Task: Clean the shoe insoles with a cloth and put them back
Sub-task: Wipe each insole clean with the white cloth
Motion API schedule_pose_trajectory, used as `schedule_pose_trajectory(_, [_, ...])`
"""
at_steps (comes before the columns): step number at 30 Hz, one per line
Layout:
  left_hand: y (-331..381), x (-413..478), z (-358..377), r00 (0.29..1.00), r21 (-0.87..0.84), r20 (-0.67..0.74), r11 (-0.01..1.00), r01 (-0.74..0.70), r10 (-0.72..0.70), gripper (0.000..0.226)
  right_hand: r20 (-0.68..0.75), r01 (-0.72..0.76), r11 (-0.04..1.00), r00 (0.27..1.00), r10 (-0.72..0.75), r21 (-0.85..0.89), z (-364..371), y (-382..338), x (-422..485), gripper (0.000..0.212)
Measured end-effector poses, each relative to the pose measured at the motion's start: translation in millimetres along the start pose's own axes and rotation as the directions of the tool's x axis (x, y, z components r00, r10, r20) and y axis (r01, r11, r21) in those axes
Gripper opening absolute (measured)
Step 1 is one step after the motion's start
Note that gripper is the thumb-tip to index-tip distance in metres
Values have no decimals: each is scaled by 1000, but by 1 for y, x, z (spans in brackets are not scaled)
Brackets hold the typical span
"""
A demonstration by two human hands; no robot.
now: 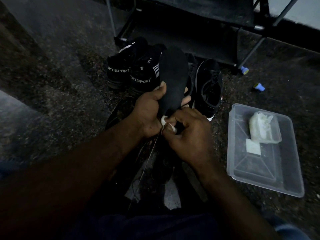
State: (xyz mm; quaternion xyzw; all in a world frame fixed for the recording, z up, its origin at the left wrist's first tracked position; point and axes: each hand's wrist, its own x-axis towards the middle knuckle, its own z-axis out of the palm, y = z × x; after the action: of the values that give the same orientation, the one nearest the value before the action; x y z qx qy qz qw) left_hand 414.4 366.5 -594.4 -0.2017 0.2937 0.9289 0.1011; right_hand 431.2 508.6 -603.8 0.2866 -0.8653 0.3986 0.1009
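insole (173,75) 1 | SPORT shoes (119,71) (145,75) 2 | blue caps (244,70) (258,87) 2 | container (259,170) 1

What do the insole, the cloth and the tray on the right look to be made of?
The insole: matte black, probably foam with a fabric top; thin, no sheen, gripped by the left hand. The cloth: white, soft, maybe cotton or tissue; mostly hidden, pinched by the right hand. The tray: clear glossy plastic; the floor shows through it.

A home entryway: shoe rack (199,23), shoes (131,66), speckled stone floor (69,66).
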Motion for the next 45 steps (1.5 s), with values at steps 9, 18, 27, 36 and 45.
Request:
schedule_pose_trajectory(9, [-4,-1,-1,1000,23,19,999,24,-24,48,-126,-42,987,992,23,-152,-8,19,4,9])
schedule_pose_trajectory(18, [-19,-4,3,996,193,26,978,80,-86,50,-277,-166,977,953,124,-136,-24,42,12,12])
schedule_pose_trajectory(27, [-1,-2,2,999,128,26,992,20,-24,54,-74,-89,996,993,87,-22,-10,27,4,10])
schedule_pose_trajectory(36, [9,6,-5,997,94,-29,993,-73,76,54,-43,-100,970,993,113,223,8,7,-7,8])
schedule_pose_trajectory(45, [1,2,1,998,48,-44,998,-49,51,50,134,-403,611,889,437,682,-11,-4,8,11])
